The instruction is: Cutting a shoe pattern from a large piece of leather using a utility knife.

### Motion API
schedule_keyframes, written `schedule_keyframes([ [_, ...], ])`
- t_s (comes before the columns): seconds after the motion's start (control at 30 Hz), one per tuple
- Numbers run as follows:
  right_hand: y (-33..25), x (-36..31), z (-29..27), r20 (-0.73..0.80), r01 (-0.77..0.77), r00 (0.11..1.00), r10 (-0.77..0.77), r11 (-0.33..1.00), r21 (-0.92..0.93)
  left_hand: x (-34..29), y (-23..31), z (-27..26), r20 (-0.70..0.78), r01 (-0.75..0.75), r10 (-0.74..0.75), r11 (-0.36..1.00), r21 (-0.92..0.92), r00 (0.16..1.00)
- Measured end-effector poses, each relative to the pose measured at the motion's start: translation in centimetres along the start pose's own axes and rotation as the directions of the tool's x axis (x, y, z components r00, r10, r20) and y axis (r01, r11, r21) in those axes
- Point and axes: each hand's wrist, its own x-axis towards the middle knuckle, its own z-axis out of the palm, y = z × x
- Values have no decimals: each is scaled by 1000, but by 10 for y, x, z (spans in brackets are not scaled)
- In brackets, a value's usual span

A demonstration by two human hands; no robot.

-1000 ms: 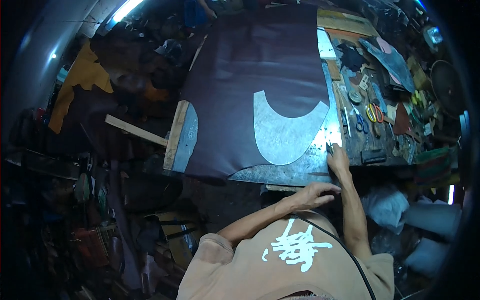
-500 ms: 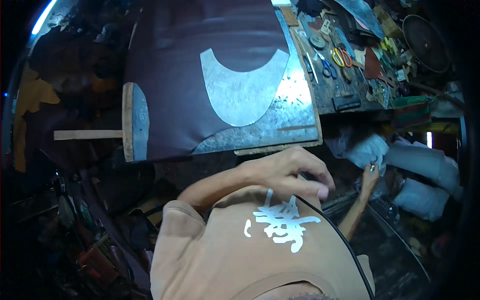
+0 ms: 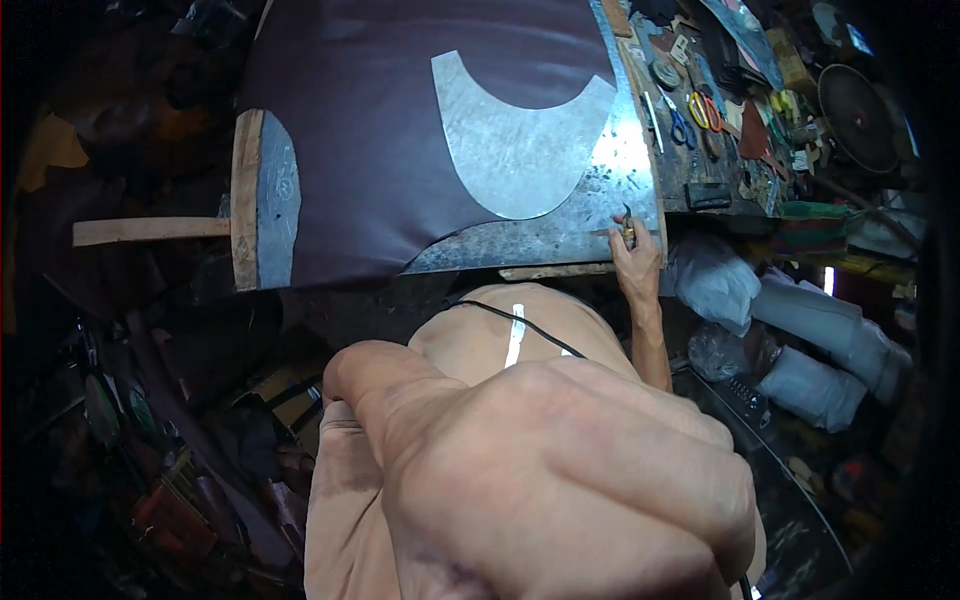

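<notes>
Very large in the lower middle is the back of my left hand (image 3: 570, 470), raised close to the camera. Its fingers are curled, and whatever they may hold is hidden. At the table's near right corner, my right hand (image 3: 637, 260) is closed around the short handle of a small knife (image 3: 628, 222) with a dark, hooked blade pointing up. Beyond it, a pale grey U-shaped template (image 3: 525, 150) lies on a broad sheet of dark maroon leather (image 3: 350, 170). Bare metal tabletop (image 3: 560, 240) shows beside the leather's curved near edge.
A wooden piece (image 3: 150, 232) juts out left of the table. On the right bench are blue scissors (image 3: 682, 130), orange-and-yellow-handled scissors (image 3: 705, 112) and a dark block (image 3: 708, 195). White plastic bags (image 3: 715, 280) and wrapped rolls (image 3: 810, 315) stand below. A black cable (image 3: 530, 325) crosses my shirt.
My right hand has come from the white plastic bag to the table corner and now holds the knife. My left hand has risen from my chest toward the camera. The view has shifted slightly.
</notes>
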Motion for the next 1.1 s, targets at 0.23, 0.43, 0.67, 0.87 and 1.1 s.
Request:
schedule_keyframes([
  [0.23,-20,2,27,15,-119,993,119,989,84,5,27,-40,113,-318,302,931,182,947],
  [0.43,-37,-8,50,71,-227,972,223,972,61,-3,67,-72,210,-446,415,885,132,885],
  [0.67,1,-5,54,10,-270,959,282,905,328,15,77,-137,428,35,-321,832,554,845],
  [0.87,-39,24,65,238,-506,840,487,549,665,-60,-56,-318,94,-228,-394,-308,924,914],
  [1.1,-21,42,71,339,-538,754,563,232,811,-83,-64,-346,-13,-170,-482,-335,927,876],
])
